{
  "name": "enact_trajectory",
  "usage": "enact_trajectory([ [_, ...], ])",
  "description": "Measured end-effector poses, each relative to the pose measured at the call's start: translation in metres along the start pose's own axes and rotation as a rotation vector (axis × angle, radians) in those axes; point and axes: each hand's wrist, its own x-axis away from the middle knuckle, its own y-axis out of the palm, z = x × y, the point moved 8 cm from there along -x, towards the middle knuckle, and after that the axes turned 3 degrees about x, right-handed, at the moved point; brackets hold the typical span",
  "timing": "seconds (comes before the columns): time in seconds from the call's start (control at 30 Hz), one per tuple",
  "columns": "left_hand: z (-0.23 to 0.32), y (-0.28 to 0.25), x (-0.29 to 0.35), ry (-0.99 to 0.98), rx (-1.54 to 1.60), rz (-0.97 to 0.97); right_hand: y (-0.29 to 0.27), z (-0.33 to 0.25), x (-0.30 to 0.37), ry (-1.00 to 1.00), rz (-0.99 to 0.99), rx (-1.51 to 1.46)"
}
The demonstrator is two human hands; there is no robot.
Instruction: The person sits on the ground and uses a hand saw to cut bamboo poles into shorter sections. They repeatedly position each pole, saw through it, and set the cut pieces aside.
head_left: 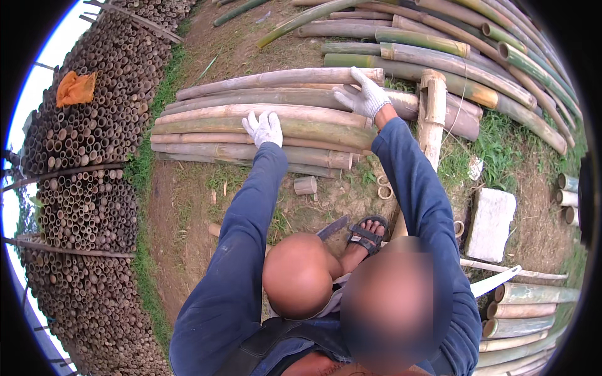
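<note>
Both my hands wear white knit gloves and reach forward over a row of cut bamboo poles lying side by side on the ground. My left hand [263, 129] rests on a greenish-tan bamboo pole [200, 125], its fingers spread. Farther to the right, my right hand [364, 97] lies with fingers apart over the right ends of the poles, its fingertips at the farthest pale bamboo pole [251, 81]. Neither hand is wrapped around a pole. Just right of my right hand stands a bamboo post [433, 113], with the poles' right ends near it.
A short bamboo offcut [305, 185] and bamboo rings [384, 188] lie nearer me. A dark flat blade [332, 227] is beside my sandalled foot [367, 235]. To the right sits a pale block [492, 224]. Stacked bamboo [88, 131] lines the left; more poles [433, 44] lie far right.
</note>
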Motion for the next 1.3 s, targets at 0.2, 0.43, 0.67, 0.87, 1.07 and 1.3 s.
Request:
enact_trajectory([
  [0.2,0.003,0.008,-0.010,0.020,-0.011,0.021,-0.047,-0.013,0.055,-0.175,-0.096,-0.054],
  [0.43,0.001,0.012,-0.011,-0.043,-0.042,-0.045,-0.128,-0.018,0.214,-0.257,0.050,0.220],
  [0.67,-0.003,0.017,-0.014,-0.013,-0.082,-0.028,-0.216,0.034,0.483,-0.401,0.583,0.251],
  [0.87,-0.007,0.027,-0.020,-0.138,-0.264,-0.102,-0.230,0.119,0.709,-0.533,1.294,0.884],
  [1.07,0.033,0.067,-0.084,-0.237,-0.147,-0.464,-0.252,0.262,0.808,-0.528,1.635,0.686],
  [1.3,0.310,-0.166,-0.001,0.614,0.935,-0.310,-0.258,0.259,0.845,-0.551,1.807,0.784],
])
